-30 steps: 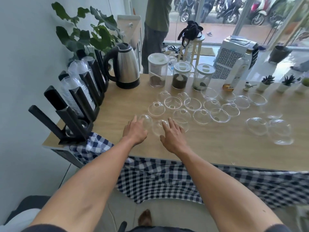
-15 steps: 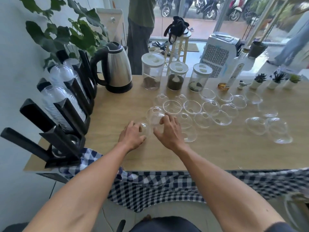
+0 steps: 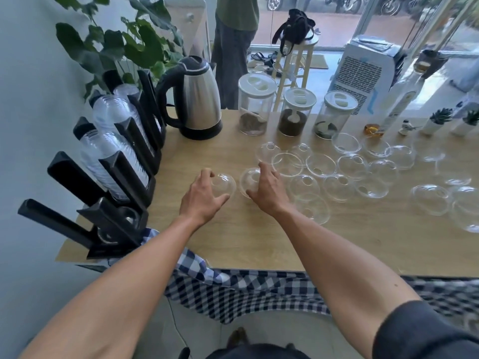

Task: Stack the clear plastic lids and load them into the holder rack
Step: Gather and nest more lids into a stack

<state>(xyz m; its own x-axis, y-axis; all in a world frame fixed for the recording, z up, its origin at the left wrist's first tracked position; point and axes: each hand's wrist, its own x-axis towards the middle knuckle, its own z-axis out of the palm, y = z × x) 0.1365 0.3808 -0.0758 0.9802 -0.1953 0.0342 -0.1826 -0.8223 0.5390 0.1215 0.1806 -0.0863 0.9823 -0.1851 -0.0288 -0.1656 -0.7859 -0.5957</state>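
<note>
The hands reach forward side by side over the tabletop (image 3: 248, 242), both arms stretched out from the near edge. The left hand (image 3: 201, 196) curls its fingers and thumb round a clear dome lid (image 3: 224, 183), which sits tilted in the grip with its open side toward the palm and its dome toward the right. The right hand (image 3: 267, 189) grips a second lid (image 3: 248, 178) the same way, fingers over the top and thumb beneath, that lid's dome facing left toward the first; the two lids are just beside each other, and whether they touch cannot be told.

To the right of the hands loose lids (image 3: 337, 167) lie spread across the tabletop, some dome up, some rim up; roughly twenty, though the clear plastic overlaps and an exact count cannot be made.

The rack (image 3: 121, 182) stands at the left edge, black, its long axis running from the near corner back toward the kettle (image 3: 197, 99), with slanted uprights. Three nested stacks of lids (image 3: 108, 151) already lie in its farther slots, tilted up and to the left; the nearest slots look nearly bare.

Three jars (image 3: 256, 104) with white tops stand in a row behind the loose lids. A checked cloth (image 3: 233, 283) hangs off the near edge
</note>
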